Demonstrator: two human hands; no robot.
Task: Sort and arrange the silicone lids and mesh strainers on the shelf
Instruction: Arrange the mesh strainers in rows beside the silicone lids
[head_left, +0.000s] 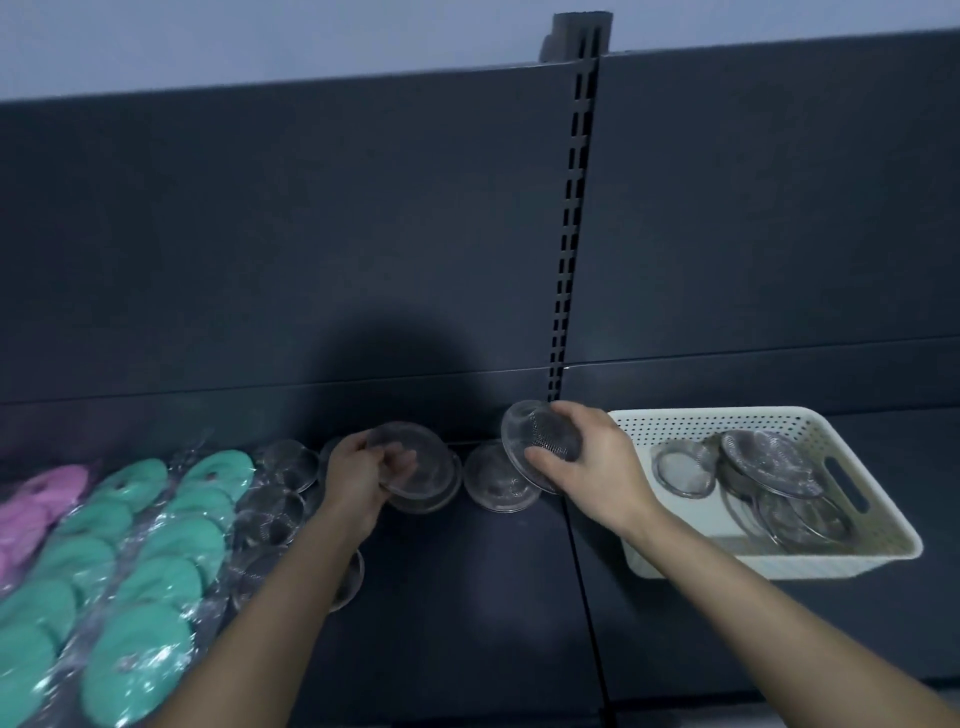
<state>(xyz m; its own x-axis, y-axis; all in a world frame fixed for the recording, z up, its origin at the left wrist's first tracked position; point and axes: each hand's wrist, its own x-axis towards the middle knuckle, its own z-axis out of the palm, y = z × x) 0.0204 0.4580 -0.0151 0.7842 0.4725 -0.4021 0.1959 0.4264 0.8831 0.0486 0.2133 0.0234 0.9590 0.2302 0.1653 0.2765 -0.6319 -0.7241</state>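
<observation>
My left hand (363, 475) grips a round mesh strainer (423, 462) that lies on top of another at the back of the dark shelf (457, 597). My right hand (587, 462) holds a second mesh strainer (535, 436) tilted on edge, just above one lying flat (493, 483). More wrapped strainers (275, 499) form a row to the left, partly hidden by my left forearm. Rows of teal silicone lids (150, 566) and pink silicone lids (31, 509) in clear wrap lie at the far left.
A white perforated basket (878, 551) stands on the shelf at the right and holds several loose strainers (769, 483). A slotted upright (571, 218) divides the dark back panel. The shelf seam runs down between my arms.
</observation>
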